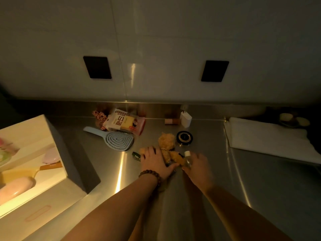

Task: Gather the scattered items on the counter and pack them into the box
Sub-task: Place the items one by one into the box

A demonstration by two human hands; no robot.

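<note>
On the steel counter (205, 180) lies a tan plush toy (166, 140). My left hand (156, 162), a bead bracelet on its wrist, rests flat with fingers spread over the toy's lower part and a dark green tube (136, 156). Just right of the toy, my right hand (197, 165) grips a small clear bottle (187, 156) with a white cap. The open cream box (31, 129) stands at the left, holding pink items and a yellow brush. Further back lie a blue hairbrush (119, 140), a snack packet (121, 121), a scrunchie (98, 115), a black round compact (184, 137), a white charger (185, 119) and a small pink tube (171, 121).
A folded white cloth (267, 138) lies at the right, with a dark dish of round pieces (293, 119) behind it. The tiled wall (156, 40) with two black plates closes off the back. The light is dim.
</note>
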